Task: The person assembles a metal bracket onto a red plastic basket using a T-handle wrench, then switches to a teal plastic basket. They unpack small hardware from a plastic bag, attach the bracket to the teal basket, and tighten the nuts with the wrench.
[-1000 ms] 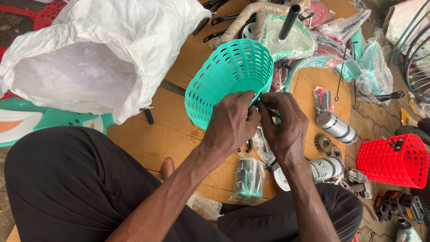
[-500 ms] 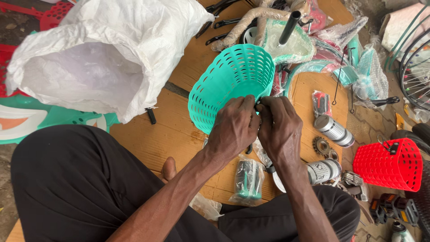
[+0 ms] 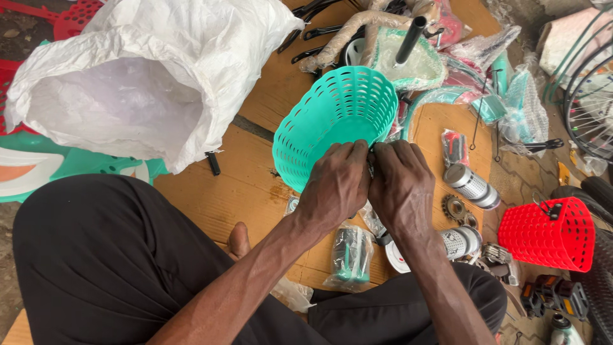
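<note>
A teal perforated plastic basket [image 3: 332, 118] is tilted with its open mouth facing away, held up over the brown cardboard [image 3: 236, 191]. My left hand [image 3: 335, 185] and my right hand [image 3: 402, 185] are pressed together at the basket's near rim, fingers pinched on a small dark part [image 3: 370, 167] fixed there. What that small part is stays mostly hidden by my fingers. My legs in black trousers [image 3: 96, 255] frame the bottom of the view.
A big white woven sack [image 3: 147, 76] lies open at the left. A red perforated basket [image 3: 549, 233] sits at the right, near silver cylinders [image 3: 471, 186], a sprocket [image 3: 456, 207], pedals [image 3: 554, 295] and bagged teal parts [image 3: 350, 255]. Wrapped bicycle parts [image 3: 408, 57] and a wheel [image 3: 590, 108] lie beyond.
The teal basket has shifted slightly up and right, and both hands have closed in tighter on its near rim.
</note>
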The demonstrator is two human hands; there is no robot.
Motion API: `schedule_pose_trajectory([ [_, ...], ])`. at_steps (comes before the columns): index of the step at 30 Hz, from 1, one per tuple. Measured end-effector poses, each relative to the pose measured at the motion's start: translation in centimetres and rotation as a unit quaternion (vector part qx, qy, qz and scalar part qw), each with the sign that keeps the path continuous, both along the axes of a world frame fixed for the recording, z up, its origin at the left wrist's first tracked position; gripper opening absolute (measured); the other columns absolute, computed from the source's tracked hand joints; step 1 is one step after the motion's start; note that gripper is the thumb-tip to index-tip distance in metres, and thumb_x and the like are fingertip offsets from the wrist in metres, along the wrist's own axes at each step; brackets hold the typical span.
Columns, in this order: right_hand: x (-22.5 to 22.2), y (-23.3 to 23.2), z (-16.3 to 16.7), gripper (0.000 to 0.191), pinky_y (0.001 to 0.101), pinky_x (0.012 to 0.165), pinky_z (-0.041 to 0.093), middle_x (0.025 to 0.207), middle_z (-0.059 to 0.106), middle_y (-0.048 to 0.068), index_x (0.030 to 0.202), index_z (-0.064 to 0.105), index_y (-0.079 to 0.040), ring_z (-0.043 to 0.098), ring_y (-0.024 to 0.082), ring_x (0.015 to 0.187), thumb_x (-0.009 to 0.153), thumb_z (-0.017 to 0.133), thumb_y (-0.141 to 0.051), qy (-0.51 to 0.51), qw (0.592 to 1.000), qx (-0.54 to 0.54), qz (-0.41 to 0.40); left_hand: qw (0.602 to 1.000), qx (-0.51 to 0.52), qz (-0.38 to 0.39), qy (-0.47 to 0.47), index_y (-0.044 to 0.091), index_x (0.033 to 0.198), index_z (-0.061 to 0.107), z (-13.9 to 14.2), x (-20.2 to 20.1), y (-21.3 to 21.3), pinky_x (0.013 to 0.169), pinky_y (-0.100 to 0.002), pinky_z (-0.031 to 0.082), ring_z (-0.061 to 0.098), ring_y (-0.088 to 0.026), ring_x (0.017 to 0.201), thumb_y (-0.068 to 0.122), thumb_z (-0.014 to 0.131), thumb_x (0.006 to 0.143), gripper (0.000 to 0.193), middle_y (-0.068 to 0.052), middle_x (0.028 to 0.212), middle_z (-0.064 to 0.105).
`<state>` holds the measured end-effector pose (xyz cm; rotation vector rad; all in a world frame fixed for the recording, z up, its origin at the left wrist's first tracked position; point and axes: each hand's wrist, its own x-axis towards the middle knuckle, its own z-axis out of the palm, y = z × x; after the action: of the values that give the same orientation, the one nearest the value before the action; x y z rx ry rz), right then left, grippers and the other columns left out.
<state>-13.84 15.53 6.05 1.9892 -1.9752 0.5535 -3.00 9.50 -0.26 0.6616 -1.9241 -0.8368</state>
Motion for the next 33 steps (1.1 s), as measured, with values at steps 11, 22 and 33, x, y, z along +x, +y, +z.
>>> schedule_pose_trajectory([
  [11, -4.2, 3.6, -4.6, 0.009, 0.0285, 0.086, 0.058, 0.098, 0.071, 0.001, 0.108, 0.064, -0.002, 0.066, 0.009, 0.091, 0.101, 0.066, -0.006, -0.606, 0.794, -0.009, -0.039, 0.985, 0.137, -0.098, 0.032, -0.009, 0.119, 0.055, 0.0, -0.6, 2.2, 0.072, -0.049, 0.055, 0.067, -0.041, 0.087, 0.008, 0.074, 0.083, 0.044, -0.025, 0.098, 0.064],
  [22, -2.8, 2.9, -3.0, 0.017, 0.0259, 0.077, 0.056, 0.098, 0.072, 0.005, 0.114, 0.069, 0.001, 0.065, 0.009, 0.087, 0.101, 0.069, -0.01, -0.51, 0.856, 0.021, -0.08, 0.993, 0.094, -0.068, -0.006, -0.006, 0.121, 0.055, 1.3, 0.3, 0.8, 0.067, -0.047, 0.057, 0.069, -0.039, 0.085, 0.005, 0.067, 0.089, 0.037, -0.023, 0.1, 0.066],
  [33, -5.3, -1.4, 4.3, 0.029, 0.0457, 0.107, 0.043, 0.117, 0.069, 0.007, 0.114, 0.069, -0.008, 0.057, 0.032, 0.122, 0.088, 0.076, -0.019, 0.012, 0.975, 0.176, 0.136, 0.982, -0.03, -0.108, -0.153, -0.002, 0.105, 0.06, 2.3, 2.3, -2.3, 0.073, -0.048, 0.057, 0.07, -0.035, 0.084, 0.002, 0.07, 0.077, 0.029, -0.017, 0.09, 0.068],
])
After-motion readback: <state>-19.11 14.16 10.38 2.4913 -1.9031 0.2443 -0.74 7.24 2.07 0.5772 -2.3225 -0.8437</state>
